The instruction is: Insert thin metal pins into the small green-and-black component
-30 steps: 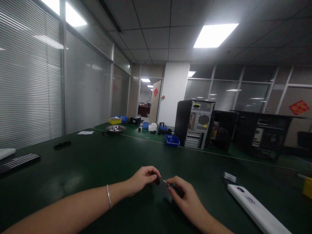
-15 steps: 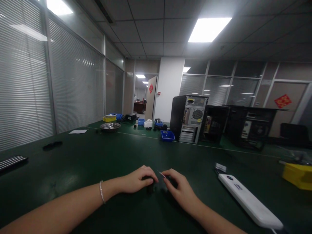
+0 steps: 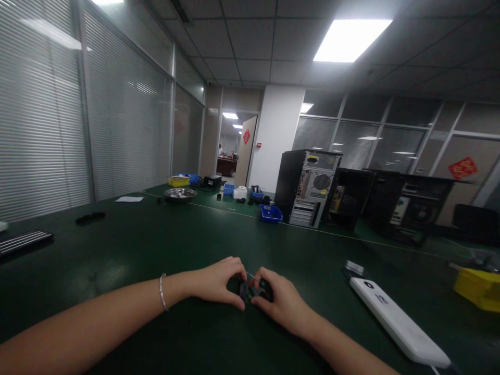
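Observation:
Low over the green table (image 3: pixel 164 255), my left hand (image 3: pixel 219 284) curls its thumb and fingers round the side of a small black part (image 3: pixel 242 290). Facing it, my right hand (image 3: pixel 287 299) closes its thumb and fingers on another small dark piece (image 3: pixel 258 292), with a bit of green beside it. A thin metal rod (image 3: pixel 253 276) sticks out near the right fingertips toward the left hand. The two dark pieces nearly meet; whether they touch or are joined I cannot tell. Fingers and dim light hide their details.
A long white device (image 3: pixel 398 317) with a cable lies right, near a yellow bin (image 3: pixel 476 286). Computer towers (image 3: pixel 310 190) stand behind a blue tray (image 3: pixel 270 213). A metal bowl (image 3: pixel 180 195), a paper sheet (image 3: pixel 129 199) and a black slotted object (image 3: pixel 25 242) are leftward.
My hands have come closer together round the small dark parts. My left finger and thumb have spread wider apart, and the right fingers now sit round a dark piece. The view has shifted slightly.

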A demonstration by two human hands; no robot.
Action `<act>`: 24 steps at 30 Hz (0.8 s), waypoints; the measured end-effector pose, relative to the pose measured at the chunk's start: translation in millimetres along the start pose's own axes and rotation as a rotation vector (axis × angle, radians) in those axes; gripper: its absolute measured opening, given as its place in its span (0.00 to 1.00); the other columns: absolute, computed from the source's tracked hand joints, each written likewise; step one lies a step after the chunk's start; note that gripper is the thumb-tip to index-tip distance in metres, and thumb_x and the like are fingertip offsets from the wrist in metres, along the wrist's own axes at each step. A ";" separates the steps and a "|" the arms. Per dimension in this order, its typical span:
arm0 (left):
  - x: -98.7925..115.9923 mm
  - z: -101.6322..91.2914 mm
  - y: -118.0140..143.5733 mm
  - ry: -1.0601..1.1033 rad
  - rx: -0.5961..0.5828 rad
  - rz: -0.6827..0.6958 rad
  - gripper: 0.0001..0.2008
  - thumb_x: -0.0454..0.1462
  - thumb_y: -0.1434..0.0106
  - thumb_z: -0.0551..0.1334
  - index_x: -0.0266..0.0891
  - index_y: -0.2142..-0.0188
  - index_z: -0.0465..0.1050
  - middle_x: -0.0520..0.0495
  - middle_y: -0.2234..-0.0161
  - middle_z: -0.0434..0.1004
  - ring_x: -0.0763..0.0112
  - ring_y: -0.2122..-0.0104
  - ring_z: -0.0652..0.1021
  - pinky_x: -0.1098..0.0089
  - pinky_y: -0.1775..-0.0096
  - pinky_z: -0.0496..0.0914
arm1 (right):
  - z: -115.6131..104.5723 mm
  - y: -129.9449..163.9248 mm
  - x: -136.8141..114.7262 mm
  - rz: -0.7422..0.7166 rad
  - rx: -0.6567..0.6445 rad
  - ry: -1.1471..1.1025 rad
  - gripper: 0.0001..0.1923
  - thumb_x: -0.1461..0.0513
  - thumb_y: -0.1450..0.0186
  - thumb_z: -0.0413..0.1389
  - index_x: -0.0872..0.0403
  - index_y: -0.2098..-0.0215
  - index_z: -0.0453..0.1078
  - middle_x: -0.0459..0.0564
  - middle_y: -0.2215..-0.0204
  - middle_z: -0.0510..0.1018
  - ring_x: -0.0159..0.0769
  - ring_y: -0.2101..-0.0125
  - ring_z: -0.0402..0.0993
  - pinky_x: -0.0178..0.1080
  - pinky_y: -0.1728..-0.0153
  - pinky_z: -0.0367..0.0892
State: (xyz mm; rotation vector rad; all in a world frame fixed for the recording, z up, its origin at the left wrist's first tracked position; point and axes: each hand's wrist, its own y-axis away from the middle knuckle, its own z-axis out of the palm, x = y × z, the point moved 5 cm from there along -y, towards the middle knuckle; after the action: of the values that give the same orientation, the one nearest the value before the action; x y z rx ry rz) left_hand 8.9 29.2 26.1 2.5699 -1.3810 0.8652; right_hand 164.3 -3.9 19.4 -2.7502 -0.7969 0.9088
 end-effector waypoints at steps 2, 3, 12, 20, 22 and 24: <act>-1.4 1.1 -0.4 0.039 -0.005 -0.001 0.23 0.47 0.53 0.70 0.40 0.59 0.71 0.48 0.62 0.68 0.64 0.62 0.70 0.69 0.64 0.65 | 1.5 -0.2 0.0 -0.006 0.006 0.008 0.09 0.64 0.44 0.60 0.50 0.66 0.67 0.43 0.69 0.74 0.35 0.69 0.69 0.32 0.70 0.60; -2.5 1.1 -0.6 0.071 -0.002 -0.007 0.22 0.46 0.52 0.69 0.40 0.59 0.72 0.48 0.61 0.68 0.65 0.63 0.70 0.69 0.64 0.65 | 1.5 0.1 0.2 -0.008 0.012 0.005 0.08 0.64 0.44 0.60 0.50 0.66 0.67 0.43 0.69 0.74 0.35 0.69 0.69 0.32 0.70 0.60; -17.3 13.1 -7.9 0.920 0.148 -0.189 0.25 0.34 0.51 0.70 0.37 0.55 0.65 0.46 0.63 0.75 0.64 0.61 0.78 0.61 0.57 0.70 | -19.9 4.7 1.0 -0.014 0.315 -0.204 0.05 0.64 0.39 0.55 0.52 0.67 0.62 0.48 0.62 0.75 0.34 0.68 0.70 0.34 0.67 0.64; -5.0 30.1 -10.1 1.101 0.143 -0.153 0.25 0.30 0.54 0.71 0.36 0.57 0.64 0.41 0.62 0.79 0.58 0.60 0.80 0.56 0.55 0.70 | -12.7 6.6 -6.3 -0.028 0.334 -0.229 0.05 0.62 0.39 0.55 0.53 0.65 0.64 0.48 0.64 0.75 0.34 0.69 0.69 0.35 0.67 0.65; -4.0 31.4 -10.1 1.117 0.150 -0.153 0.25 0.29 0.54 0.71 0.36 0.58 0.64 0.41 0.62 0.79 0.58 0.60 0.80 0.56 0.56 0.70 | -12.3 7.1 -7.9 -0.038 0.331 -0.235 0.04 0.62 0.39 0.55 0.53 0.66 0.64 0.49 0.63 0.75 0.35 0.68 0.69 0.35 0.67 0.65; -3.2 31.3 -9.9 1.125 0.157 -0.153 0.25 0.29 0.53 0.71 0.36 0.57 0.64 0.41 0.62 0.79 0.58 0.60 0.80 0.55 0.55 0.70 | -12.3 7.7 -8.9 -0.052 0.330 -0.242 0.04 0.62 0.39 0.55 0.53 0.66 0.64 0.49 0.63 0.75 0.35 0.67 0.70 0.36 0.66 0.65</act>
State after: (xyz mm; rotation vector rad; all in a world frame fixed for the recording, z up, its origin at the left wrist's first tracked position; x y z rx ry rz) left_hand 28.9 26.7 0.0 1.6256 -0.7449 1.9639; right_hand 168.9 -14.7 31.7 -2.3556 -0.6780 1.2540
